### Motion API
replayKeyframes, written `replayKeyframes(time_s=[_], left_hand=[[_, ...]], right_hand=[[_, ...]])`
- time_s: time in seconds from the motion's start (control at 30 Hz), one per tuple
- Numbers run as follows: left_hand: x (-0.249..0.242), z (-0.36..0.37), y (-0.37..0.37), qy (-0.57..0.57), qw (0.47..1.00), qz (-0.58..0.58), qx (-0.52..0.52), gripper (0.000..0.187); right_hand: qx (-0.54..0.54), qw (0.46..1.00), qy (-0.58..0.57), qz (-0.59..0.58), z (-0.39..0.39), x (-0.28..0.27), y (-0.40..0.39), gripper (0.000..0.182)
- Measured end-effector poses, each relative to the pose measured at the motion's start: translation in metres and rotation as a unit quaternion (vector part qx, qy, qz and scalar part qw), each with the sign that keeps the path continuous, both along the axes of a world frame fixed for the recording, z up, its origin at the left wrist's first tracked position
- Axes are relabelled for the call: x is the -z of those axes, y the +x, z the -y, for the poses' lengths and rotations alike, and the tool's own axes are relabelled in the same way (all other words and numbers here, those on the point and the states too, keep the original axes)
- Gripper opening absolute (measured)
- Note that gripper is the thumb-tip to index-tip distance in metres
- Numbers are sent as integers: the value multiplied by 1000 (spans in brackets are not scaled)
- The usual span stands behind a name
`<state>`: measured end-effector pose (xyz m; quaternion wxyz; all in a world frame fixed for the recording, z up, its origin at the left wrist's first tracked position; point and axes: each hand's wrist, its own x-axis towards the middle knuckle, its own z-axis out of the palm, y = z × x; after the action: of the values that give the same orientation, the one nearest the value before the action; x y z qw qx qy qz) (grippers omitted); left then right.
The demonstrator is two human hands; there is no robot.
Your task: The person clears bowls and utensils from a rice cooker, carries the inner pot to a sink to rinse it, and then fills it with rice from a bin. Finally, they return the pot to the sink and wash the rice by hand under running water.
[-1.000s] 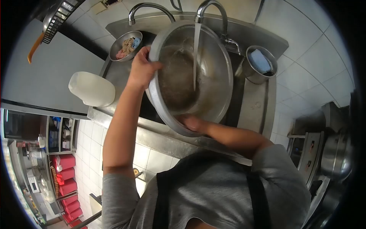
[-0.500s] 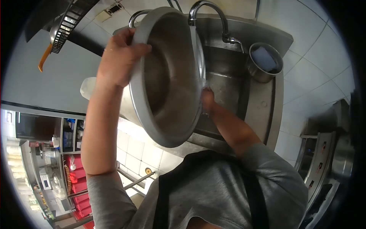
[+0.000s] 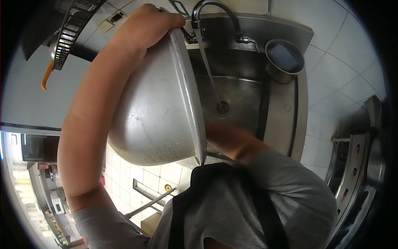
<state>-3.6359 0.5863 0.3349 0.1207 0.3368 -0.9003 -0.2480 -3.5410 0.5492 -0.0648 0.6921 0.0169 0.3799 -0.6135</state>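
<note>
A large metal basin (image 3: 153, 112) with raised measuring marks on its outer wall is tipped on its side at the sink's left edge, its mouth facing right. My left hand (image 3: 155, 23) is closed over the top of its rim. The right forearm (image 3: 236, 141) reaches in behind the basin's rim, so my right hand and its fingers are hidden. From the curved faucet (image 3: 197, 23), a stream of water (image 3: 209, 68) runs past the basin toward the sink drain (image 3: 223, 108).
A small metal pot (image 3: 284, 76) holding a bluish block (image 3: 284, 57) stands on the ledge right of the sink (image 3: 248, 89). At upper left hangs a black slotted rack (image 3: 68, 41) beside an orange handle (image 3: 47, 76). A metal bar frame (image 3: 151, 201) stands below on the tiled floor.
The basin has turned, so its outer wall now faces me instead of its inside. My left hand moved up with the rim, and my right hand went out of sight behind it.
</note>
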Motion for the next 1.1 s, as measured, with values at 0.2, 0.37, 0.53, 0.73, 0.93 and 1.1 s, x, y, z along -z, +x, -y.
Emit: replayKeyframes(time_s=[0.2, 0.37, 0.53, 0.73, 0.93, 1.1], left_hand=[[-1, 0, -4, 26, 1000, 13, 7, 50], [2, 24, 26, 151, 983, -104, 20, 42], [36, 64, 49, 250, 959, -132, 33, 49], [86, 85, 50, 300, 935, -189, 31, 45], [131, 117, 53, 317, 925, -203, 44, 41], [166, 133, 53, 326, 919, -222, 19, 44]], right_hand=[[-9, 999, 26, -31, -13, -12, -10, 45], [39, 996, -43, -61, -73, 22, -75, 61], [201, 943, 206, -164, -111, 42, -129, 64], [236, 906, 256, -242, -138, 111, -181, 70], [256, 891, 63, -370, -73, 68, -175, 45], [305, 952, 1, 20, -22, -15, -169, 27]])
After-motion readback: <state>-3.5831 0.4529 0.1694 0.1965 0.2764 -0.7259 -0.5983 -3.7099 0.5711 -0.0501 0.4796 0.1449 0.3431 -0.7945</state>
